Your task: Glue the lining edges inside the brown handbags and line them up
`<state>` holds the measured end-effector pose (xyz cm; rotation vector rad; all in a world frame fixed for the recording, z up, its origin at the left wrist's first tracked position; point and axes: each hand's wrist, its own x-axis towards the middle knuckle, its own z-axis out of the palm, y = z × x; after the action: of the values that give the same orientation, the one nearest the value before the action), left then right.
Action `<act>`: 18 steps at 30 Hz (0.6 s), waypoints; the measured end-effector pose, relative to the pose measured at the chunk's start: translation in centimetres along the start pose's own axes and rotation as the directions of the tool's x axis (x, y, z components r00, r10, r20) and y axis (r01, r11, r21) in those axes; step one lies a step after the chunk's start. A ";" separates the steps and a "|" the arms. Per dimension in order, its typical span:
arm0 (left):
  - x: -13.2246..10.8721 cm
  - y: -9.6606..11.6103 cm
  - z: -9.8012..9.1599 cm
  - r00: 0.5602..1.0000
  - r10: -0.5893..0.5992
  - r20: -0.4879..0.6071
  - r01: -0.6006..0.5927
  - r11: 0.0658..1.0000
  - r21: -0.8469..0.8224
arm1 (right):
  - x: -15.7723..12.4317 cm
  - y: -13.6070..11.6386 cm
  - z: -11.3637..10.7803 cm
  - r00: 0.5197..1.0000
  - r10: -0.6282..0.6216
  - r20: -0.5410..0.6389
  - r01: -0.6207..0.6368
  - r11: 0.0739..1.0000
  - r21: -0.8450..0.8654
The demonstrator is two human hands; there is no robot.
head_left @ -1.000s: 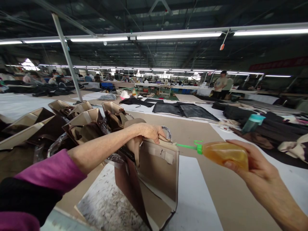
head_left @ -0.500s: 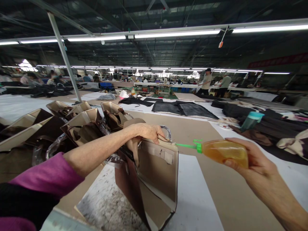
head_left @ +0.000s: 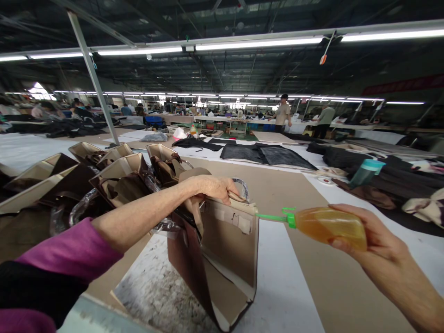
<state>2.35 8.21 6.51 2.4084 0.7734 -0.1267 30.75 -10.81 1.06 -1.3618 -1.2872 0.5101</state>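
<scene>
My left hand [head_left: 217, 187] is closed over the top edge of a brown handbag [head_left: 231, 245], whose open beige inside faces me. Its thumb and fingers pinch a beige flap there, and the far fingers are hidden. Wrapped in clear plastic, a handle [head_left: 242, 187] of the bag shows just behind the hand. My right hand [head_left: 376, 243] grips a squeeze bottle [head_left: 324, 226] of amber liquid, held nearly level. The bottle's thin green nozzle [head_left: 272, 217] points left, its tip at the upper right corner of the bag.
Several brown bags [head_left: 120, 178] crowd the left side. A stained white sheet [head_left: 156, 282] lies under the bag. Dark fabric panels [head_left: 267, 155] lie beyond. At the right stand a teal cup [head_left: 367, 172] and a tape roll [head_left: 326, 181]. A person [head_left: 282, 115] stands farther back.
My right hand and the bottle have shifted slightly right and down. The left hand keeps its hold on the bag. In the background, one person has moved left.
</scene>
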 end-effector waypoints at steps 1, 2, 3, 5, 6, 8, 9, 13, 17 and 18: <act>0.0 0.0 0.0 1.000 -0.007 0.013 0.007 1.000 0.018 | 0.0 -0.1 0.0 1.000 0.003 -0.003 -0.003 1.000 0.000; 0.0 0.0 0.0 1.000 -0.016 0.027 0.015 0.999 0.040 | 0.0 -0.1 0.0 1.000 -0.005 -0.014 0.005 1.000 0.004; 0.0 0.1 0.0 0.999 -0.023 0.034 0.021 0.998 0.057 | 0.1 -0.1 0.1 0.999 -0.017 -0.029 0.017 1.000 0.010; 0.0 0.1 0.0 0.999 -0.021 0.038 0.019 0.997 0.075 | 0.4 0.2 0.4 0.997 -0.050 -0.057 0.051 0.999 0.015; 0.0 0.0 0.0 0.999 -0.012 0.037 0.010 0.997 0.074 | 0.7 0.4 0.5 0.995 -0.074 -0.065 0.074 0.997 0.009; 0.0 0.0 0.0 0.999 0.002 0.040 -0.004 0.998 0.069 | 1.2 1.0 0.6 0.988 -0.130 -0.081 0.130 0.991 -0.015; -0.1 0.0 0.1 0.999 0.005 0.041 -0.008 0.998 0.063 | 1.4 1.2 0.6 0.984 -0.153 -0.087 0.151 0.988 -0.030; -0.2 0.0 0.0 0.999 0.006 0.049 -0.010 0.998 0.066 | 1.5 1.7 0.5 0.980 -0.179 -0.083 0.174 0.983 -0.058; 0.0 -0.3 0.1 0.999 0.021 0.033 -0.024 0.996 0.088 | 0.7 0.8 0.5 0.985 -0.163 -0.056 0.159 0.985 -0.064; 0.1 -0.4 0.1 0.999 0.030 0.028 -0.032 0.996 0.086 | 0.5 0.5 0.5 0.987 -0.155 -0.044 0.152 0.986 -0.067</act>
<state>2.26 8.45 6.17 2.4943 0.7321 -0.1836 30.69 -10.02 0.66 -1.3075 -1.3648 0.3300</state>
